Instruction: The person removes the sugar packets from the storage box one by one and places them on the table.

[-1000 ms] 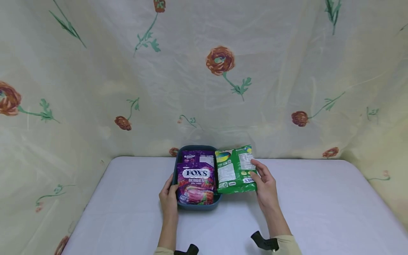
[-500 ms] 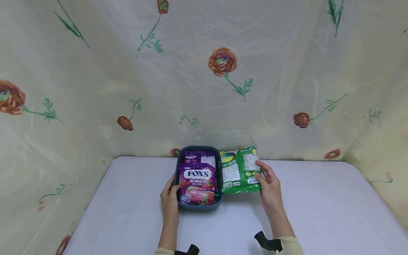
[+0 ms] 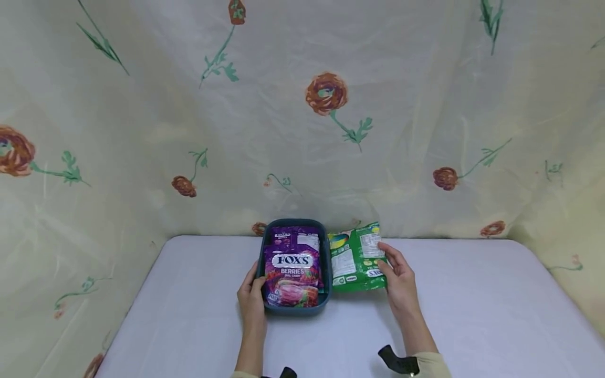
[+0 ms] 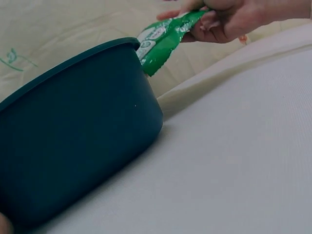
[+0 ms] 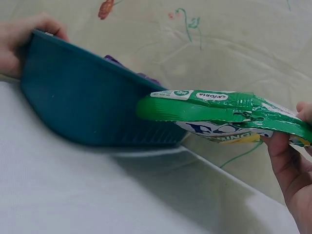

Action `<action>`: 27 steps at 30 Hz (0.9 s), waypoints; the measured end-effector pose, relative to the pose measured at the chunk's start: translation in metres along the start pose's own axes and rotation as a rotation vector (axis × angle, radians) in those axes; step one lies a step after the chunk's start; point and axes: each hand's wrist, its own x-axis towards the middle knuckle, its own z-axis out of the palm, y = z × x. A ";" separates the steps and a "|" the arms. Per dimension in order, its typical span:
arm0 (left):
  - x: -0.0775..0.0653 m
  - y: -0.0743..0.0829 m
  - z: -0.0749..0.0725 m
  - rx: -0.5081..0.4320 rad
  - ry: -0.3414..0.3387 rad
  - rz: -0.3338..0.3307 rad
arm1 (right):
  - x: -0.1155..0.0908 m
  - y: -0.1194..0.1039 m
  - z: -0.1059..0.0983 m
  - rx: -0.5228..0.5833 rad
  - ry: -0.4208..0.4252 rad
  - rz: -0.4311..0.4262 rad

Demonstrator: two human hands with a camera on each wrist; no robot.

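Note:
A dark teal plastic tub (image 3: 298, 311) stands at the back of the white table, with purple Fox's Berries candy bags (image 3: 292, 273) inside it. My left hand (image 3: 251, 299) grips the tub's left side, thumb over the rim. Just right of the tub, my right hand (image 3: 400, 275) pinches a green Fox's candy bag (image 3: 350, 262) by its right edge, thumb on the upper face. In the right wrist view the green candy bag (image 5: 214, 107) hangs above the table, its near end overlapping the tub (image 5: 92, 92). Only the tub's outer wall (image 4: 83, 122) shows in the left wrist view.
A pale curtain (image 3: 378, 199) with printed flowers hangs behind the white table (image 3: 198, 304) and along both sides. Black straps with stubby mounts (image 3: 399, 362) sit at the wrists.
My right hand has drawn the green candy bag rightward, from over the tub's right rim to beside it. The left hand keeps its grip on the tub.

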 end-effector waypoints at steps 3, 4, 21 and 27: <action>-0.001 -0.001 0.001 -0.001 -0.003 -0.004 | -0.002 0.004 0.001 -0.044 0.003 0.008; -0.001 -0.002 0.002 -0.003 -0.002 -0.003 | -0.002 0.006 0.001 -0.056 0.004 0.011; -0.006 -0.001 0.004 0.009 -0.017 0.002 | 0.001 0.016 -0.003 -0.175 0.047 0.066; -0.004 -0.001 0.003 0.015 -0.031 0.001 | 0.002 0.017 -0.007 -0.253 0.060 0.094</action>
